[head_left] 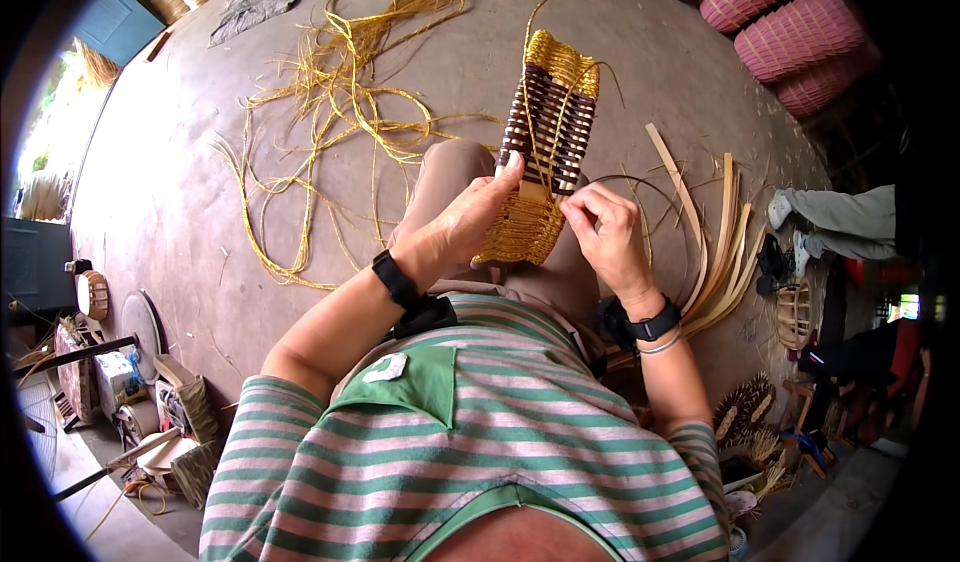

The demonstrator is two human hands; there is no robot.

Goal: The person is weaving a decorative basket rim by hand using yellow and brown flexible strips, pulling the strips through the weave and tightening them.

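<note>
A woven basket panel (545, 127) stands over my lap, with gold cord at both ends and dark brown rows with pale gaps between. My left hand (478, 210) grips its left side, thumb laid on the front and the other fingers mostly hidden behind. At the panel's right edge, my right hand (610, 230) is closed in a pinch, seemingly on a thin strand; the fingertips partly hide it. A thin dark strand (655, 184) arcs out to the right from near this hand. Loose gold cord ends hang across the panel's front and stick out above it.
Tangled gold cord (345, 92) lies on the concrete floor ahead and left. Pale flat strips (725, 247) fan out beside my right knee. Pink woven baskets (800, 47) are stacked at the far right. Another person's legs (840, 222) show at the right; tools and boxes (150, 392) crowd the lower left.
</note>
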